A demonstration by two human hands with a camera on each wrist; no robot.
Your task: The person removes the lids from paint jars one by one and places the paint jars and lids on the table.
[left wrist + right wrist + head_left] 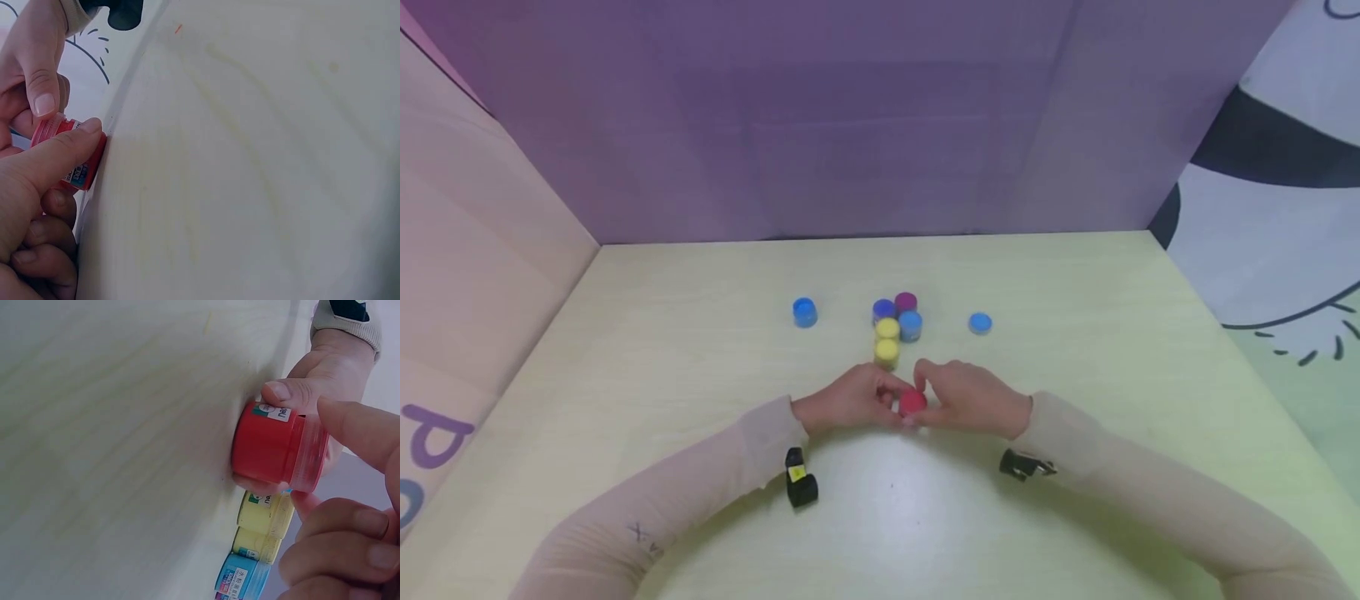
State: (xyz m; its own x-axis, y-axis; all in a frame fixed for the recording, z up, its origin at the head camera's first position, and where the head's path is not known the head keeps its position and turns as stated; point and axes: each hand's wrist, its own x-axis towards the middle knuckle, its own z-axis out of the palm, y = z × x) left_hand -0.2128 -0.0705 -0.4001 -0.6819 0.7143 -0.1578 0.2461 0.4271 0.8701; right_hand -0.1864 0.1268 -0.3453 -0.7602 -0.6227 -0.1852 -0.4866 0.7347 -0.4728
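A small red paint jar (pixel 265 444) with a label and a clear-rimmed lid (pixel 308 453) stands upright between both hands at the middle of the table. My left hand (pixel 855 398) grips the jar's body, its thumb lying along the side in the left wrist view. From the other side, my right hand (pixel 973 398) pinches the lid's rim between thumb and fingers. Just beyond the hands are two yellow jars (pixel 887 353), one behind the other. Behind these, a light blue jar (pixel 911 326), a dark blue jar (pixel 883 311) and a purple jar (pixel 906 302) are grouped closely.
A blue jar (pixel 804 312) stands apart on the left, and a flat blue lid (pixel 980 323) lies on the right. The pale wooden table (pixel 700 292) ends at a purple wall panel (pixel 865 150). Black wrist devices (pixel 801 479) hang from both sleeves.
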